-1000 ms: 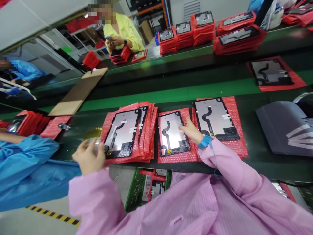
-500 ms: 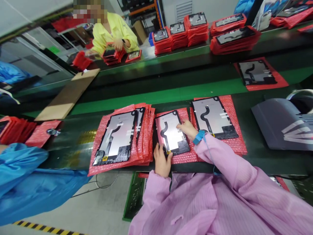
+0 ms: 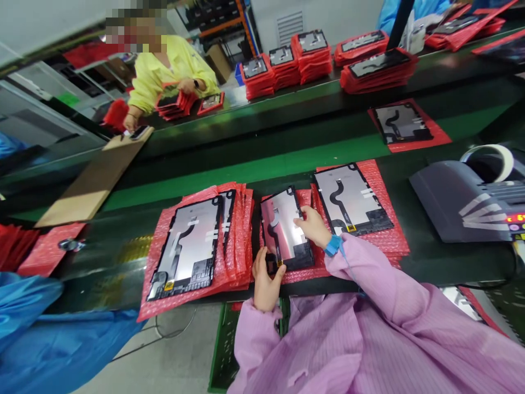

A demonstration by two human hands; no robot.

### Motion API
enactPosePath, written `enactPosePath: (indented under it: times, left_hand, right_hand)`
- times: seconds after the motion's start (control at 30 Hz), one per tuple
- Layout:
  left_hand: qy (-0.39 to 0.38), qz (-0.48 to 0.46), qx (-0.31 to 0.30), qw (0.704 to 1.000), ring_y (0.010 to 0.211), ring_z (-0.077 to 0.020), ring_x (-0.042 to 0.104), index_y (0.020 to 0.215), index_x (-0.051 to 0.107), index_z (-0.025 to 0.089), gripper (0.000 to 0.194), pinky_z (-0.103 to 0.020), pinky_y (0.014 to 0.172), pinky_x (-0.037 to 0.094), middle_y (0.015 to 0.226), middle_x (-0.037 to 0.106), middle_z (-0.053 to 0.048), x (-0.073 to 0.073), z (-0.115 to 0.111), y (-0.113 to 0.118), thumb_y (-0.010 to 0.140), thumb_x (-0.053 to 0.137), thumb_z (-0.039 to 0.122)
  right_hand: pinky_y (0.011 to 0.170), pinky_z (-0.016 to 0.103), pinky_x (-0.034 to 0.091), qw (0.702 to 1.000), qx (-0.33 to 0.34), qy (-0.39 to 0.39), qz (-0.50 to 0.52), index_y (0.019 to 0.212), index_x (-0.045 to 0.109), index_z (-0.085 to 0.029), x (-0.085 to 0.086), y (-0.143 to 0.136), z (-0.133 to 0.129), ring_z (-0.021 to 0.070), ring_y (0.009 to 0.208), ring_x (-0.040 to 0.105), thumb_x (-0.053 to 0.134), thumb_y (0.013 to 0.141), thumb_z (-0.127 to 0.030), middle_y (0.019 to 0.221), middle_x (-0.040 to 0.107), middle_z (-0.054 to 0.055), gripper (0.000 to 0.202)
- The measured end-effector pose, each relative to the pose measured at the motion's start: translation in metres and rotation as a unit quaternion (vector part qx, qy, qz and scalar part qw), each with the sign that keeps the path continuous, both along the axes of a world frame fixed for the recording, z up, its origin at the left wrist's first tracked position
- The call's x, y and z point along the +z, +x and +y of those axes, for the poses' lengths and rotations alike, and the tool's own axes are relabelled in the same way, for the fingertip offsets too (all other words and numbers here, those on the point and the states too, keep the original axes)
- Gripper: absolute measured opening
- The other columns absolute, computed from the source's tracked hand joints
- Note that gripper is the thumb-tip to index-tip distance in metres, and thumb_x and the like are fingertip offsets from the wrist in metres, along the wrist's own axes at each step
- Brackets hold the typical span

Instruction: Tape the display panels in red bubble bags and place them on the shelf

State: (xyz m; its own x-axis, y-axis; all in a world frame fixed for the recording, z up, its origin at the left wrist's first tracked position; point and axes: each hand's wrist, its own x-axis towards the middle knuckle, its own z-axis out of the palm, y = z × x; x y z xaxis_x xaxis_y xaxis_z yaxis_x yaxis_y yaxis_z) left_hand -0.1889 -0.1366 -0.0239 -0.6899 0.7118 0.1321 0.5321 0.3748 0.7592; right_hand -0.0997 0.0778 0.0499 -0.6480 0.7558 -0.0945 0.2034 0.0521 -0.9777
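Note:
Between my hands is a tablet screen panel (image 3: pixel 289 227), its silver back facing up with a dark curved ribbon cable. It lies over red bubble-wrap and looks slightly tilted. My left hand (image 3: pixel 266 279) grips its lower left corner, thumb on the bottom edge. At the right edge, my right hand (image 3: pixel 314 225) pinches the panel between thumb and fingers. To the left, another screen panel (image 3: pixel 188 241) rests on a stack of red bubble-wrap sleeves (image 3: pixel 241 235). A third panel (image 3: pixel 353 197) sits on red bubble-wrap (image 3: pixel 394 230) to the right, beside my right hand.
At the right stands a grey tape dispenser (image 3: pixel 455 202) with a tape roll (image 3: pixel 506 161). Across the green belt (image 3: pixel 283 164), stacks of red sleeves (image 3: pixel 314 60) line the far bench. A co-worker in yellow (image 3: pixel 172 68) reaches toward a cardboard sheet (image 3: pixel 94 180). A blue sleeve (image 3: pixel 28 295) is at left.
The panel in my hands has tilted, and its reflection has shifted. My left hand has moved slightly down. The co-worker in yellow has stretched an arm to the cardboard. The camera view has shifted.

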Motion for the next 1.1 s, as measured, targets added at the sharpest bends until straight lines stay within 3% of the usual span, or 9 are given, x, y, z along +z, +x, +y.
enactPosePath:
  times: [0.17, 0.27, 0.37, 0.47, 0.63, 0.77, 0.87, 1.0, 1.1]
  left_hand:
    - [0.067, -0.201, 0.011, 0.977, 0.144, -0.0328, 0.040, 0.150, 0.039, 0.021, 0.092, -0.049, 0.119, 0.034, 0.153, 0.044, -0.016, 0.025, 0.005, 0.007, 0.076, 0.070, 0.066]
    - [0.119, -0.386, -0.017, 0.915, 0.126, -0.0325, 0.059, 0.140, 0.051, 0.024, 0.073, -0.049, 0.104, 0.051, 0.136, 0.061, -0.014, 0.052, 0.024, 0.021, 0.084, 0.056, 0.070]
    - [0.113, -0.495, -0.077, 0.858, 0.101, -0.0308, 0.070, 0.122, 0.063, 0.024, 0.054, -0.050, 0.091, 0.057, 0.117, 0.070, -0.011, 0.079, 0.063, 0.037, 0.080, 0.070, 0.058]
    - [0.116, -0.524, -0.121, 0.835, 0.091, -0.0256, 0.071, 0.110, 0.065, 0.020, 0.049, -0.045, 0.090, 0.057, 0.103, 0.073, -0.008, 0.089, 0.117, 0.055, 0.071, 0.082, 0.045]
    - [0.109, -0.437, -0.137, 0.882, 0.102, -0.0234, 0.069, 0.121, 0.062, 0.017, 0.069, -0.039, 0.101, 0.051, 0.112, 0.072, -0.009, 0.073, 0.178, 0.071, 0.059, 0.089, 0.034]
    - [0.102, -0.446, -0.156, 0.875, 0.109, -0.0244, 0.068, 0.137, 0.054, 0.018, 0.080, -0.039, 0.102, 0.051, 0.123, 0.069, -0.011, 0.066, 0.187, 0.067, 0.067, 0.086, 0.038]
    - [0.132, -0.419, -0.149, 0.886, 0.115, -0.0227, 0.066, 0.144, 0.048, 0.020, 0.083, -0.035, 0.103, 0.049, 0.132, 0.065, -0.011, 0.066, 0.191, 0.062, 0.072, 0.083, 0.043]
    - [0.092, -0.315, -0.119, 0.937, 0.084, -0.0192, 0.069, 0.135, 0.057, 0.018, 0.074, -0.032, 0.083, 0.054, 0.093, 0.073, -0.005, 0.060, 0.194, 0.055, 0.069, 0.083, 0.040]
    - [0.077, -0.239, -0.064, 0.966, 0.065, -0.0140, 0.058, 0.101, 0.072, 0.018, 0.043, -0.028, 0.073, 0.051, 0.065, 0.057, 0.003, 0.056, 0.198, 0.044, 0.069, 0.082, 0.044]
  right_hand:
    - [0.080, 0.032, 0.051, 0.994, -0.028, -0.057, 0.088, 0.101, 0.052, -0.022, 0.047, 0.025, -0.001, 0.0161, 0.083, 0.061, 0.055, 0.078, -0.033, 0.096, 0.065, 0.003, 0.026]
    - [0.074, 0.029, 0.051, 0.980, -0.028, -0.124, 0.151, 0.101, 0.051, -0.021, 0.077, 0.059, 0.019, 0.0141, 0.077, 0.061, 0.062, 0.074, -0.036, 0.091, 0.065, 0.002, 0.032]
    - [0.067, 0.026, 0.050, 0.976, -0.060, -0.150, 0.148, 0.097, 0.053, -0.020, 0.089, 0.097, 0.054, 0.0129, 0.070, 0.060, 0.069, 0.069, -0.033, 0.082, 0.064, 0.000, 0.035]
    - [0.061, 0.024, 0.048, 0.974, -0.093, -0.170, 0.116, 0.092, 0.056, -0.019, 0.079, 0.129, 0.091, 0.0122, 0.065, 0.059, 0.070, 0.068, -0.026, 0.076, 0.063, 0.000, 0.029]
    - [0.069, 0.028, 0.051, 0.984, -0.162, -0.074, 0.024, 0.091, 0.061, -0.016, 0.042, 0.155, 0.131, 0.0142, 0.070, 0.060, 0.066, 0.072, -0.019, 0.080, 0.066, 0.003, 0.020]
    - [0.091, 0.039, 0.054, 0.985, -0.159, -0.051, 0.040, 0.113, 0.061, -0.014, 0.021, 0.157, 0.139, 0.0208, 0.092, 0.066, 0.066, 0.074, -0.020, 0.108, 0.070, 0.011, 0.040]
    - [0.109, 0.045, 0.045, 0.986, -0.149, 0.000, 0.071, 0.132, 0.054, -0.015, 0.010, 0.154, 0.146, 0.0249, 0.120, 0.060, 0.065, 0.075, -0.024, 0.136, 0.060, 0.014, 0.059]
    - [0.121, 0.050, 0.027, 0.982, -0.119, 0.144, 0.009, 0.150, 0.040, -0.014, -0.003, 0.152, 0.158, 0.0299, 0.143, 0.040, 0.063, 0.072, -0.021, 0.153, 0.045, 0.015, 0.082]
    - [0.121, 0.058, 0.022, 0.968, -0.143, 0.195, -0.068, 0.148, 0.043, -0.012, -0.014, 0.155, 0.161, 0.0365, 0.144, 0.035, 0.063, 0.073, -0.026, 0.149, 0.047, 0.018, 0.079]
